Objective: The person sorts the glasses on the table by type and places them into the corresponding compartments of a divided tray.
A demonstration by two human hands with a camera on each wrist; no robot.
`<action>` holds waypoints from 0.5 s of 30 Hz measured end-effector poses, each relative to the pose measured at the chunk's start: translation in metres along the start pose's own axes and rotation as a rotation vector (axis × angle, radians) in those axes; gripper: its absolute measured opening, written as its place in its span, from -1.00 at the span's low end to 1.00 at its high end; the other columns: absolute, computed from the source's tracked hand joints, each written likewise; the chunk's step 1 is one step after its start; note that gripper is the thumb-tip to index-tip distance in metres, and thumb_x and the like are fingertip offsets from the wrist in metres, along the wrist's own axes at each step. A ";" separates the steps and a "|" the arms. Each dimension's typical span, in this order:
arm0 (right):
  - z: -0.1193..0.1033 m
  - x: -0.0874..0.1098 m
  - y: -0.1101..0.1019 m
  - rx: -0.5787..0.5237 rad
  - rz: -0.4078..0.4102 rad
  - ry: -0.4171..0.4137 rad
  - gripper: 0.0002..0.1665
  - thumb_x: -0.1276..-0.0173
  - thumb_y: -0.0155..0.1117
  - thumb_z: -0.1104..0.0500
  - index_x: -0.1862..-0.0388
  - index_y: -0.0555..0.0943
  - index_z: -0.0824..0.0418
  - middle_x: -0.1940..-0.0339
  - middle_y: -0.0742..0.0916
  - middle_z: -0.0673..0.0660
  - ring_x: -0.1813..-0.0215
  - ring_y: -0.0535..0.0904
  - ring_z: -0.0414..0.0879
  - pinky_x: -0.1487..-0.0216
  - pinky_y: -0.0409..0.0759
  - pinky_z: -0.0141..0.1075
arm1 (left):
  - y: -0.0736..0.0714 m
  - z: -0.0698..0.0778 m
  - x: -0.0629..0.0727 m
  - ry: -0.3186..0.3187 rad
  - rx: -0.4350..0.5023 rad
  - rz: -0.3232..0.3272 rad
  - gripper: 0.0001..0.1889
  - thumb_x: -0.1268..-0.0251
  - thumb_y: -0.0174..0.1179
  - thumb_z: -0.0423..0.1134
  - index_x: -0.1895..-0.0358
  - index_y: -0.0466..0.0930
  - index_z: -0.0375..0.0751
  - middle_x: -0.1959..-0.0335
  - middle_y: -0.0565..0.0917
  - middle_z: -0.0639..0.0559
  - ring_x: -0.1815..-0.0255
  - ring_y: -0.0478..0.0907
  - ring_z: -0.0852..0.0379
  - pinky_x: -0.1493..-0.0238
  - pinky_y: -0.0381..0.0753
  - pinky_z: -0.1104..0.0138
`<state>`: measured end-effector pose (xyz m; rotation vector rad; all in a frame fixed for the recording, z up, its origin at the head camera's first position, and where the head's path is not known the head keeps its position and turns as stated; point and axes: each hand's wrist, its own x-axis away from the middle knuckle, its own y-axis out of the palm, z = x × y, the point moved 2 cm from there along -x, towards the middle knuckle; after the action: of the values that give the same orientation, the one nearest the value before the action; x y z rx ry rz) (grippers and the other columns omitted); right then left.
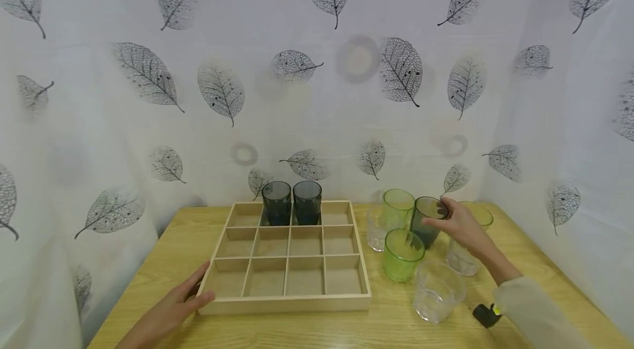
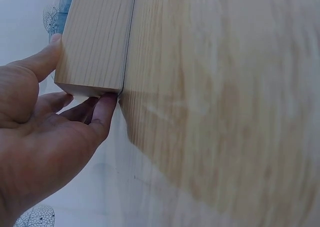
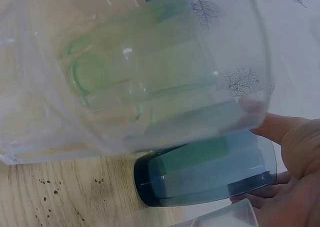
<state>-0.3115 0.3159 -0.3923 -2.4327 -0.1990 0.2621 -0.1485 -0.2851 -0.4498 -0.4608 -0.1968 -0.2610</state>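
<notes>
My right hand (image 1: pixel 460 222) holds a dark grey glass (image 1: pixel 423 230) near its rim, among clear and green glasses. In the right wrist view this dark glass (image 3: pixel 205 172) shows behind a large clear glass (image 3: pixel 165 62); whether its base touches the table I cannot tell. At the left, my left hand (image 1: pixel 175 302) grips the front left corner of a wooden compartment tray (image 1: pixel 284 304). The left wrist view shows thumb and fingers on different faces of that corner. Two dark glasses (image 1: pixel 277 203) stand side by side in the tray's two middle back compartments.
Green glasses (image 1: pixel 403 255) and clear glasses (image 1: pixel 438 291) stand close together right of the tray, on the wooden table (image 1: pixel 277 332). A small black object (image 1: pixel 486 316) lies near the right sleeve. A white leaf-print curtain (image 1: pixel 317 118) hangs behind and at both sides.
</notes>
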 end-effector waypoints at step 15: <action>0.000 0.000 0.003 -0.016 -0.005 0.030 0.18 -0.47 0.40 -0.07 -0.62 -0.06 0.57 -0.47 0.37 0.56 -0.44 0.35 0.46 -0.32 0.45 0.24 | 0.001 -0.003 0.000 -0.030 0.044 0.005 -0.16 -0.67 0.04 -0.05 -0.70 -0.29 -0.22 -0.64 -0.20 -0.46 -0.58 -0.04 -0.51 -0.30 0.47 -0.10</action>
<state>-0.3108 0.3137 -0.3943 -2.4504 -0.1940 0.2222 -0.1482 -0.2857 -0.4529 -0.4214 -0.2302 -0.2445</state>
